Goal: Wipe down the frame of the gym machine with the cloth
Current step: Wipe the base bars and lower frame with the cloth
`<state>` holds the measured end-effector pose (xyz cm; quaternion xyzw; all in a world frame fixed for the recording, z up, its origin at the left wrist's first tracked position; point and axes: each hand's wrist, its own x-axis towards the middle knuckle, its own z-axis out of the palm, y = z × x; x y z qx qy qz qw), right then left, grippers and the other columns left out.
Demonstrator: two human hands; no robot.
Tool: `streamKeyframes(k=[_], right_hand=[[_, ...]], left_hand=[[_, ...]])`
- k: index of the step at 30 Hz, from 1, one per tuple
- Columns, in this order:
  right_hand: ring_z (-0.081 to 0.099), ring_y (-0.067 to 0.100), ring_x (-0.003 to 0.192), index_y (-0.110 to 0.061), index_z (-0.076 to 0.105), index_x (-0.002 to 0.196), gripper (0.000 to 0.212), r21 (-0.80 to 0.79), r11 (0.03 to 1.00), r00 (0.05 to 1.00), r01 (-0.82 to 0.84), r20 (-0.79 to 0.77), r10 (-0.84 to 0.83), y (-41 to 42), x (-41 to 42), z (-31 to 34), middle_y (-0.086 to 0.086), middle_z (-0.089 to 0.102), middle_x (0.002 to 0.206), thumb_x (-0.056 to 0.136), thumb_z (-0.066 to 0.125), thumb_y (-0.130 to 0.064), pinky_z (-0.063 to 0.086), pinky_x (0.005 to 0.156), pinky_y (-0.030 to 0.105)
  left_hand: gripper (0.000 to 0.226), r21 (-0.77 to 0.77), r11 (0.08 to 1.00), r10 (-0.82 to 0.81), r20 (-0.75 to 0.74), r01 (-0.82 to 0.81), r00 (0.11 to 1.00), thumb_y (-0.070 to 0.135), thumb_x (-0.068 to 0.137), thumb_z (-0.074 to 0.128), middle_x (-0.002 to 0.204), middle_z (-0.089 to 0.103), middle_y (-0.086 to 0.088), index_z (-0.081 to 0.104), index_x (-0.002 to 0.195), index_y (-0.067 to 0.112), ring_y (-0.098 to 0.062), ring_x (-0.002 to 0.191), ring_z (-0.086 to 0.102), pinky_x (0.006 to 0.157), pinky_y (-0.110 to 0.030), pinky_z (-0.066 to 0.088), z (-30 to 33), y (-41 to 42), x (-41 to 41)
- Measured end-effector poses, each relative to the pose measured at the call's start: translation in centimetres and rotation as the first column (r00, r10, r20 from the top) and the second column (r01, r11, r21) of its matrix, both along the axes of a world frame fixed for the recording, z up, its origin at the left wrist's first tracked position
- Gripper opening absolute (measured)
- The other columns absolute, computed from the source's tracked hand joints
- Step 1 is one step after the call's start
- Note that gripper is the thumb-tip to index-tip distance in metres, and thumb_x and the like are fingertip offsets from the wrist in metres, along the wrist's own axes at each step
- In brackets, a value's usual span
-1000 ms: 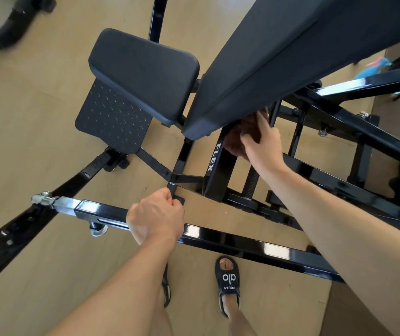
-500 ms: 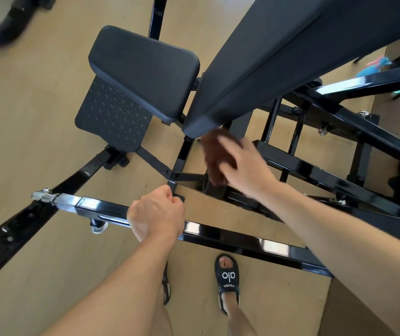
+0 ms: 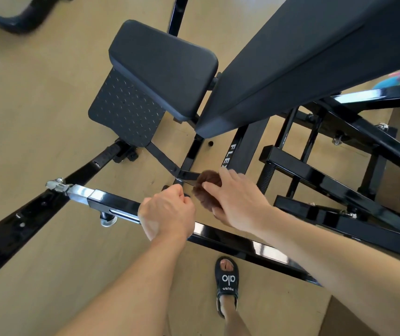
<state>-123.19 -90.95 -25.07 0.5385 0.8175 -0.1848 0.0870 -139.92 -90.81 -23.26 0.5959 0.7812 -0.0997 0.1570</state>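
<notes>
Cloth [image 3: 207, 190], brown and bunched, sits in the right hand [image 3: 236, 202] low against the black frame [image 3: 327, 180], just below the white lettering on the upright post and at the end of a thin strut. That placement looks meant for rubbing the lower joints under the padded seat [image 3: 162, 69]. The fingers curl round the wad, thumb on its near side, so this hand is clamped on it. The left hand [image 3: 167, 214] is closed into a fist around the glossy near rail [image 3: 242, 246], probably bracing the body while leaning in. A sandalled foot [image 3: 227, 284] stands on the floor [image 3: 36, 105] nearby.
</notes>
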Motion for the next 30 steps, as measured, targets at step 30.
streamKeyframes(k=[30], right_hand=[[0.049,0.030,0.101,-0.014,0.062,0.104,0.024,-0.275,0.955,0.908,-0.114,0.361,0.213,6.6,-6.8,-3.5,0.012,0.057,0.107,0.098,0.043,-0.028,0.040,0.092,0.042]], left_hand=[[0.030,0.062,0.998,0.009,0.070,-0.014,0.998,0.028,0.086,0.043,0.046,0.036,0.008,0.038,0.057,0.021,-0.014,0.054,0.038,0.053,-0.028,0.024,0.0,-0.1,0.0]])
